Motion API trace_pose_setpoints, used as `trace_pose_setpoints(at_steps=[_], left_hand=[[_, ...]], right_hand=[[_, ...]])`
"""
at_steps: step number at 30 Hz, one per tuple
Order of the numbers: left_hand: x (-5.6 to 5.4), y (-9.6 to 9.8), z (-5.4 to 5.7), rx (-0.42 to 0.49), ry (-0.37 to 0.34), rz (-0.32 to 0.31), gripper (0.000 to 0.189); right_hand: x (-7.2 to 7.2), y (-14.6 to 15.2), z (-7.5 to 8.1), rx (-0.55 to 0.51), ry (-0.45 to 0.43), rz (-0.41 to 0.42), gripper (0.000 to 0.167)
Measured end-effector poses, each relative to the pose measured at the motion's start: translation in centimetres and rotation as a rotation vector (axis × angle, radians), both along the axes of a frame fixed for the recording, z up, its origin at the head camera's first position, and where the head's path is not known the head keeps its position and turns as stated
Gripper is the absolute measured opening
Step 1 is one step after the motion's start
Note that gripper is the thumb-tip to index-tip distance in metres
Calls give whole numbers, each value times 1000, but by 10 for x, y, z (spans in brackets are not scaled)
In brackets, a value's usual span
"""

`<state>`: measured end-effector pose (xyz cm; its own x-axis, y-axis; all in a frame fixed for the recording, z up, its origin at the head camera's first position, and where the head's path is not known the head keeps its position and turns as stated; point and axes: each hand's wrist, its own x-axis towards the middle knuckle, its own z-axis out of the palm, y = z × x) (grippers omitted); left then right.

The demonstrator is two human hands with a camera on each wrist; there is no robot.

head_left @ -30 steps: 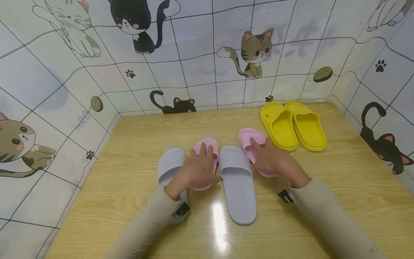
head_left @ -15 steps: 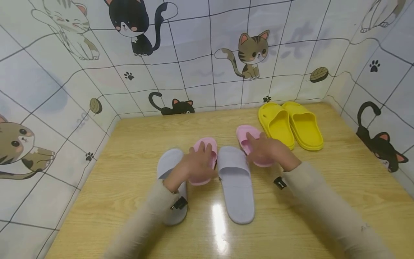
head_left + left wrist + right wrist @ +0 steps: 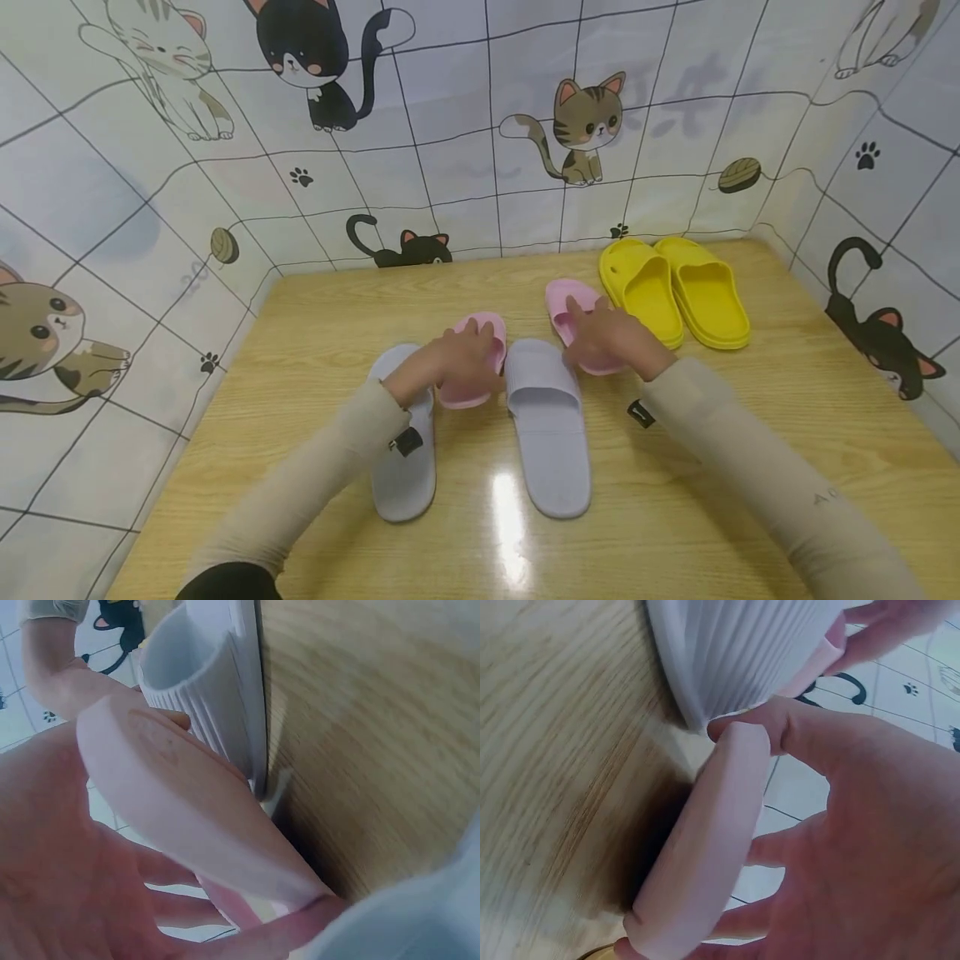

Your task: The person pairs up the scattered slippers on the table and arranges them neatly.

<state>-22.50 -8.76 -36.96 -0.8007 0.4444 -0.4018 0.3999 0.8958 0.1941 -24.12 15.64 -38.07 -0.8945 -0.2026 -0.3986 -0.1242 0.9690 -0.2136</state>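
Note:
My left hand (image 3: 468,358) grips a small pink slipper (image 3: 491,321) from above, with thumb and fingers at its two sides. In the left wrist view, the sole edge of this pink slipper (image 3: 187,817) is tilted over the wood. A matching pink slipper (image 3: 572,293) is held the same way by my right hand (image 3: 603,333); in the right wrist view a dark shadow lies under its heel end (image 3: 705,847). Between the hands lies one larger grey slipper (image 3: 553,458). The other grey slipper (image 3: 405,487) lies left, partly hidden under my left forearm.
A pair of yellow clogs (image 3: 705,292) stands at the back right, close beside my right hand. The wooden tabletop (image 3: 315,333) ends at cat-patterned walls (image 3: 450,167) behind and on both sides.
Both hands have moved toward the back wall, carrying the pink slippers with them. The grey slippers and yellow clogs have stayed in place.

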Motion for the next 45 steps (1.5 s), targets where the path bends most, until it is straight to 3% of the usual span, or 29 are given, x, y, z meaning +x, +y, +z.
trace_pose_setpoints(at_steps=[7,14,24,34,39,45], left_hand=[[-16,6,4,43,-67,80,83],[-36,9,10,13,-125,100,74],[-62,14,16,57,-190,123,65],[-82,22,11,67,-159,99,70],[-90,29,4,84,-144,133,82],[-96,39,-4,48,-19,126,84]], right_hand=[[-15,-1,-5,-30,7,-31,99],[-30,-4,1,-57,-43,-51,100],[-50,-10,7,-81,-114,-127,106],[-61,-13,11,-52,-164,-165,111],[-67,-14,9,-48,-173,-179,112],[-69,-15,12,-32,-167,-156,114]])
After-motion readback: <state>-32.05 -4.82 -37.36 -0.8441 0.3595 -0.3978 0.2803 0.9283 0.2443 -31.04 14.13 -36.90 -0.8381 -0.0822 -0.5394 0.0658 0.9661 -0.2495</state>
